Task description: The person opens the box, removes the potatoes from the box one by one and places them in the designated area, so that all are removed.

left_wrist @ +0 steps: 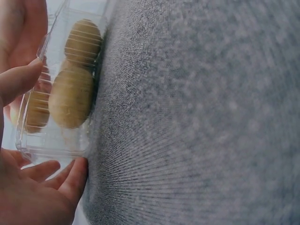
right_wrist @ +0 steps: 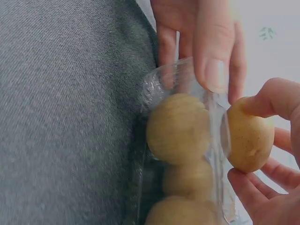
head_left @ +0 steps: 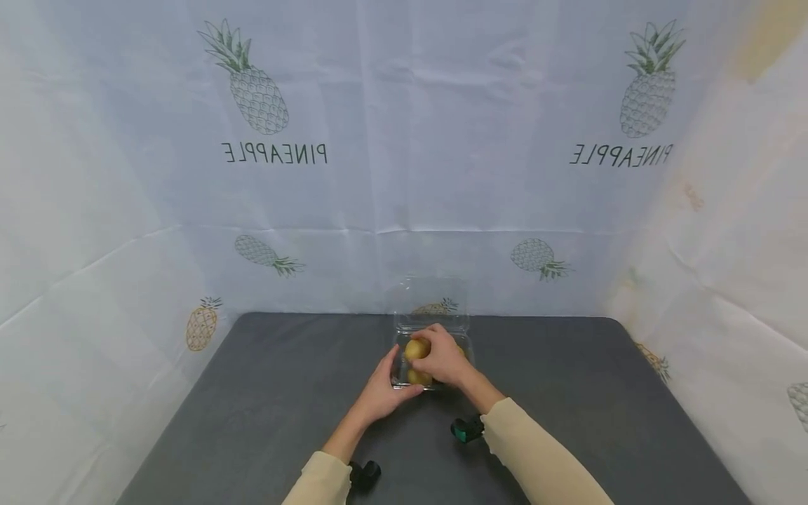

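Note:
A clear plastic clamshell box (head_left: 400, 384) stands on the dark table with its lid (head_left: 407, 298) raised at the back. Several potatoes lie in it, one (left_wrist: 71, 97) showing plainly through the ribbed wall in the left wrist view. My left hand (head_left: 380, 394) grips the box at its front left corner, thumb along the front rim and fingers on the left side. Between thumb and fingers my right hand (head_left: 443, 359) pinches a potato (right_wrist: 249, 137) at the open top of the box. Its underside overlaps the rim in the right wrist view.
The dark grey table (head_left: 303, 393) reaches back to a pale cloth (head_left: 404, 175) printed with pineapples, which also hangs at both sides. Black wrist devices (head_left: 467, 429) sit by the cream sleeves (head_left: 536, 449).

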The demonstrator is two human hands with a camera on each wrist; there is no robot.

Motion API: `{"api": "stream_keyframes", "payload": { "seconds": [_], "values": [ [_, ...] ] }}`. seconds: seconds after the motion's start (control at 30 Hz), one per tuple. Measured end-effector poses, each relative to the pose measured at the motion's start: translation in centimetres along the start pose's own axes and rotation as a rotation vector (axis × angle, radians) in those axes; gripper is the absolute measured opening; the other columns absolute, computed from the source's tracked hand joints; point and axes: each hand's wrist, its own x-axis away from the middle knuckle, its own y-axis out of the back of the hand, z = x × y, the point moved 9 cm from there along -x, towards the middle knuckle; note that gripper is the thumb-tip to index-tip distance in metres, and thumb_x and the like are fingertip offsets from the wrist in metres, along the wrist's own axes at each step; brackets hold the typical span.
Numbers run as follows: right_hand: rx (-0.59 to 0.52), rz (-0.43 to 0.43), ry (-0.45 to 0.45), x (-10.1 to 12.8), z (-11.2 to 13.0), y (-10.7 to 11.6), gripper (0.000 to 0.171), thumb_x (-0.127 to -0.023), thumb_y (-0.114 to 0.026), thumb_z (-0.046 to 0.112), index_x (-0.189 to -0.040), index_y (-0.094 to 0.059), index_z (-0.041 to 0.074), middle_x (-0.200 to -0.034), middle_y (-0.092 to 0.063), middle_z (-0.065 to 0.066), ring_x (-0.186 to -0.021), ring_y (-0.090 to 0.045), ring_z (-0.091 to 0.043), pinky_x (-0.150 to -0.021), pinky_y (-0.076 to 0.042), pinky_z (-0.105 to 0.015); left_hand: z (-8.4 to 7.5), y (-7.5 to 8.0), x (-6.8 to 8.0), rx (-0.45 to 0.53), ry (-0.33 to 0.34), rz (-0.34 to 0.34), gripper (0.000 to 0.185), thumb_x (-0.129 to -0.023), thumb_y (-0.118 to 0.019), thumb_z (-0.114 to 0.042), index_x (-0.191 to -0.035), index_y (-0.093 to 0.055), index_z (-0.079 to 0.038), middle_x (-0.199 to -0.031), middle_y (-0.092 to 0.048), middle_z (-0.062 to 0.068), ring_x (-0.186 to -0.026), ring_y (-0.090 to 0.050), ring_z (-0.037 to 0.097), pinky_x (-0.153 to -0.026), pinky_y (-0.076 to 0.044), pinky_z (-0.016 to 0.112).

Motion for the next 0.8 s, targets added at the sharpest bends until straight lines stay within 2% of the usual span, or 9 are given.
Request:
{"api": "stream_keyframes", "payload": {
  "seconds": [0.17,0.5,0.8],
  "values": [
    [-0.011,-0.005,0.013,0.4,-0.1,0.8,0.049,-0.084,-0.077,0.013,-0.131,-0.067,0.005,-0.125,-0.054,-0.009,-0.096,-0.058,-0.021,-0.078,-0.054,-0.040,0.0,0.1,-0.1,-0.005,-0.009,-0.003,0.102,-0.089,-0.079,-0.045,-0.162,-0.020,-0.005,-0.160,-0.029,0.027,-0.143,-0.037,0.045,-0.108,-0.040,0.061],
    [0.005,-0.038,0.046,1.6,-0.2,3.0,0.050,-0.082,-0.079,0.019,-0.129,-0.069,0.004,-0.122,-0.056,-0.007,-0.097,-0.058,-0.022,-0.083,-0.054,-0.045,0.0,0.2,-0.1,-0.017,0.000,-0.006,0.102,-0.088,-0.079,-0.045,-0.162,-0.021,-0.005,-0.160,-0.030,0.026,-0.140,-0.041,0.046,-0.107,-0.041,0.062],
    [-0.002,-0.063,0.044,2.9,-0.3,4.9,0.047,-0.085,-0.078,0.016,-0.128,-0.069,0.002,-0.122,-0.056,-0.006,-0.102,-0.059,-0.022,-0.091,-0.053,-0.047,-0.3,0.1,-0.1,-0.019,0.003,-0.009,0.102,-0.088,-0.079,-0.045,-0.162,-0.022,-0.005,-0.161,-0.029,0.026,-0.142,-0.037,0.047,-0.108,-0.039,0.063]
  ]
}}
